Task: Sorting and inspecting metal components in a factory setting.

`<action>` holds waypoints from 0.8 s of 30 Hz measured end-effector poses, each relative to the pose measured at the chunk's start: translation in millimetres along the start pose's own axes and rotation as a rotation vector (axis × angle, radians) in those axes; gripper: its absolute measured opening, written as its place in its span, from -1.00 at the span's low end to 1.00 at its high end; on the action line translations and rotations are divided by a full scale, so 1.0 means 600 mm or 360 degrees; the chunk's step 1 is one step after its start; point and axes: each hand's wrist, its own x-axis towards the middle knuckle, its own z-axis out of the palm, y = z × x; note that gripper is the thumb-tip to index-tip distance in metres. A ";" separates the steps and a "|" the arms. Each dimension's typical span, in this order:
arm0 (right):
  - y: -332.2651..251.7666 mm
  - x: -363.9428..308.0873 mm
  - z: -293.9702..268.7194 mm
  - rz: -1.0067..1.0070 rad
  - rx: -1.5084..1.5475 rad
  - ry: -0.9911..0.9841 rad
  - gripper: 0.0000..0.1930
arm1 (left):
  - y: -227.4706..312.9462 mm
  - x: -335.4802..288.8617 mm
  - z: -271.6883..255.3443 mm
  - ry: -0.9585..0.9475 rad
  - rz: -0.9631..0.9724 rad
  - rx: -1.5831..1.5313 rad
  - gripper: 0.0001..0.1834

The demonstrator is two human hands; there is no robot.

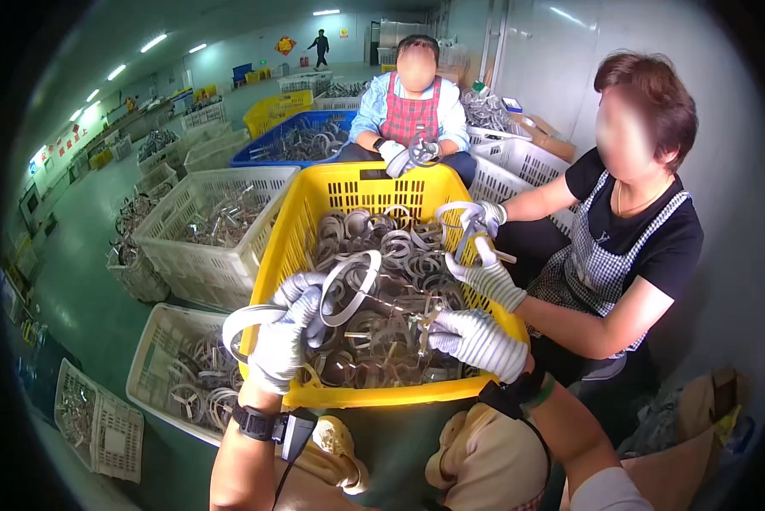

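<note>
My left hand [284, 332], in a striped work glove, is closed around a flat grey ring [353, 288] that stands up over the yellow crate [391, 395]. A second pale ring [248, 318] sits at the outer side of the same hand. My right hand [483, 344], also gloved, is closed above the crate's right part, its fingertips pressed together at a thin coppery strand [399, 305]. That strand stretches between my two hands; its exact form is too small to tell. Below lie many loose grey rings [397, 244] and thin metal pieces, heaped in the crate.
At the right, a co-worker's gloved hands [489, 277] hold a ring over the crate. Across from me another co-worker's gloved hands [403, 157] hold a spoked ring. White crates [216, 179] of metal parts stand at the left, a blue crate [244, 153] behind them.
</note>
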 end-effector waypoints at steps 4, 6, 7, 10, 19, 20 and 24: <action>0.001 0.003 -0.002 0.0010 0.0046 -0.0009 -0.70 | 0.015 -0.018 0.026 -0.0150 -0.0022 0.0476 -0.70; 0.009 0.001 -0.002 0.0006 0.0098 0.0059 -0.74 | 0.014 -0.023 0.036 -0.0276 -0.0085 0.0545 -0.69; 0.034 0.006 0.010 0.0056 0.0539 0.0120 -0.80 | 0.017 -0.021 0.034 -0.0285 -0.0091 0.0542 -0.69; 0.047 0.006 0.020 0.0070 0.0738 0.0277 -0.70 | 0.025 -0.014 0.024 -0.0325 -0.0007 0.0999 -0.70; 0.025 0.008 0.021 0.0026 0.0752 0.0521 -0.77 | -0.019 -0.014 0.038 0.0078 0.0525 0.1292 -0.81; 0.024 0.008 0.020 0.0091 0.0844 0.0544 -0.79 | -0.015 -0.019 0.064 0.0061 0.0468 0.1169 -0.81; 0.011 0.010 0.035 0.0152 0.1494 0.0664 -0.85 | -0.036 -0.030 0.086 -0.0198 0.0731 0.1045 -0.60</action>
